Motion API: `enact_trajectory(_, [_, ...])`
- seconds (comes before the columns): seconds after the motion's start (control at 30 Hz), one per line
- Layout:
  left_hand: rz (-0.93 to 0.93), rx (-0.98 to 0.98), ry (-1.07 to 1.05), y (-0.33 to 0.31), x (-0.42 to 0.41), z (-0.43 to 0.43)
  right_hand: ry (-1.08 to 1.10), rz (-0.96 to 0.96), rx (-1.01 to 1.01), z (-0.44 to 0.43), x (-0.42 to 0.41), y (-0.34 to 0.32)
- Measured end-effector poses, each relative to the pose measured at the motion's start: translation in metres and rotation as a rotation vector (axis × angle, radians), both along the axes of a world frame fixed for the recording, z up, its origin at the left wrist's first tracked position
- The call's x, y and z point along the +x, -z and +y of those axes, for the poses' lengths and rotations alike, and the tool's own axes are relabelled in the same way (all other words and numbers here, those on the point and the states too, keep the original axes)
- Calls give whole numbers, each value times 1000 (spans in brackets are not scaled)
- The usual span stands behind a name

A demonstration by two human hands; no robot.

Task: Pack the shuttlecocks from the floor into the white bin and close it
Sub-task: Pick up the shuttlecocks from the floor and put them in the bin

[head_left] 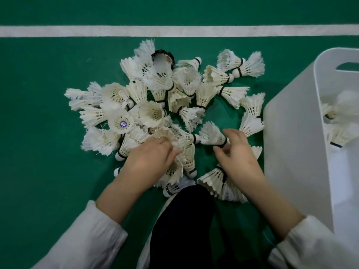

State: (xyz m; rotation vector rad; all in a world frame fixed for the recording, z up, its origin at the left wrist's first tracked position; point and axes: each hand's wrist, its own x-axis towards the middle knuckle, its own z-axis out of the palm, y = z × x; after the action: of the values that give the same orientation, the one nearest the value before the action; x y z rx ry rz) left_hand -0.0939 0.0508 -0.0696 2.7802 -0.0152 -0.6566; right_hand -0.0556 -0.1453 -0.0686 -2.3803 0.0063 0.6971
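Several white feather shuttlecocks [155, 98] lie in a loose pile on the green floor. My left hand [149, 160] is at the pile's near edge, its fingers curled round feathers of shuttlecocks there. My right hand [236, 152] hovers just right of it, fingers bent, fingertips touching the cork end of one shuttlecock [212, 134]. The white bin [291, 133] stands open at the right. A few shuttlecocks [340, 121] lie inside it.
A white court line [174, 31] crosses the green floor beyond the pile. My dark trouser knee [184, 226] sits between my arms at the bottom. A small dark object [165, 54] shows at the pile's far side. No lid is visible.
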Motion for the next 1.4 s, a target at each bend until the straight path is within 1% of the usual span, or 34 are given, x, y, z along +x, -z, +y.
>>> enact_trajectory(0.1, [-40,24,-77,2,-2,-3,-135,-132,-24,0,-5,-1])
enact_trajectory(0.17, [-64,45,-154,2,-1,-8,-288,-219,-68,4,-7,-2])
enact_trajectory(0.23, [-77,51,-223,3,3,-12,-419,-256,-123,10,-5,2])
enact_trajectory(0.27, [-79,54,-249,3,5,-14,-443,-263,-157,13,-2,4])
enact_trajectory(0.37, [-84,48,-288,1,9,-16,-371,-271,-263,18,18,12])
enact_trajectory(0.47, [-123,2,-308,-4,10,-13,-286,-195,-357,18,39,17])
enact_trajectory(0.53, [-185,-94,-360,-13,8,-9,-325,-146,-431,16,46,17])
enact_trajectory(0.63, [-232,-383,-536,-24,7,-6,-337,-173,-488,14,45,13])
enact_trajectory(0.7, [-236,-526,-637,-24,7,-3,-327,-191,-510,12,44,12])
enact_trajectory(0.8, [-234,-639,-682,-21,9,-4,-290,-237,-479,8,44,12])
enact_trajectory(0.87, [-244,-644,-665,-21,12,-5,-201,-300,-366,8,44,7])
enact_trajectory(0.93, [-266,-622,-636,-22,15,-6,-103,-327,-212,9,44,0])
enact_trajectory(1.0, [-289,-566,-579,-21,21,-5,-73,-302,-129,10,42,-2])
enact_trajectory(1.1, [-223,-356,-389,-19,38,-11,-102,-234,-165,8,36,9])
enact_trajectory(1.23, [-213,-12,-182,-10,70,-26,-94,-239,-172,4,33,15])
enact_trajectory(1.3, [-118,128,-120,1,83,-33,-100,-242,-183,4,34,14])
enact_trajectory(1.37, [-24,207,-105,9,91,-39,-120,-244,-203,5,35,12])
enact_trajectory(1.4, [-12,233,-110,11,93,-41,-136,-246,-219,5,36,11])
